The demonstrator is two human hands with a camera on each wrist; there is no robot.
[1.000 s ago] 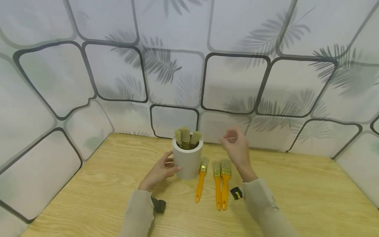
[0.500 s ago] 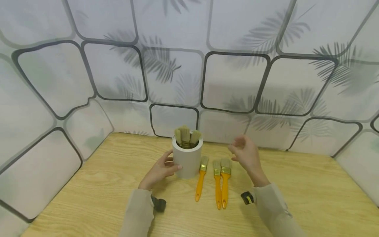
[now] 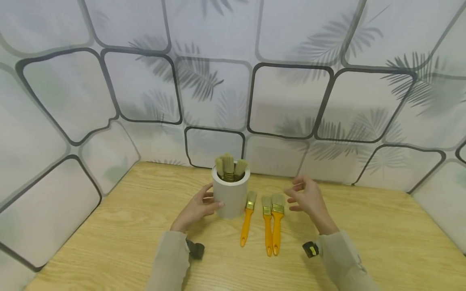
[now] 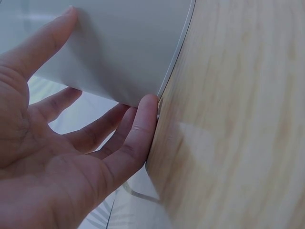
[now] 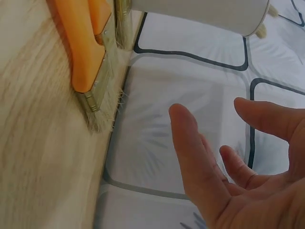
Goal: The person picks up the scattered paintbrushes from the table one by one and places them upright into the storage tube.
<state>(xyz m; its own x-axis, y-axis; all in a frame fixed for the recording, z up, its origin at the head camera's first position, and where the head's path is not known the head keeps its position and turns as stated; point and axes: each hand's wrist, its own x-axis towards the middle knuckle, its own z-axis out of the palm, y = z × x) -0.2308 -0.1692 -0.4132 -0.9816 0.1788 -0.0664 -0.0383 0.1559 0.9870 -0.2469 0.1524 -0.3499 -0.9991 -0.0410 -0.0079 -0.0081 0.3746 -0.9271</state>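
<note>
A white cup [image 3: 230, 200] stands upright with several paintbrushes [image 3: 228, 165] in it, bristles up. My left hand [image 3: 195, 211] holds its left side. In the left wrist view the thumb lies on the cup wall [image 4: 124, 52], and the fingers reach round its far side near the base. Right of the cup lies a narrow orange-handled paintbrush [image 3: 246, 223], then a second paintbrush [image 3: 267, 230] and a wider paintbrush [image 3: 277, 228] side by side. My right hand [image 3: 311, 202] hovers just right of the wide one, fingers loosely bent and apart, holding nothing.
All of it is on a light wood table [image 3: 145, 250]. A patterned wall covering [image 3: 287, 105] rises along the back edge and at the sides. A black wrist camera [image 3: 310, 249] is on the right wrist, another camera [image 3: 195, 250] on the left.
My right hand has moved right and down, away from the cup, its fingers spreading a little. The left hand, the cup and the paintbrushes have stayed in place.
</note>
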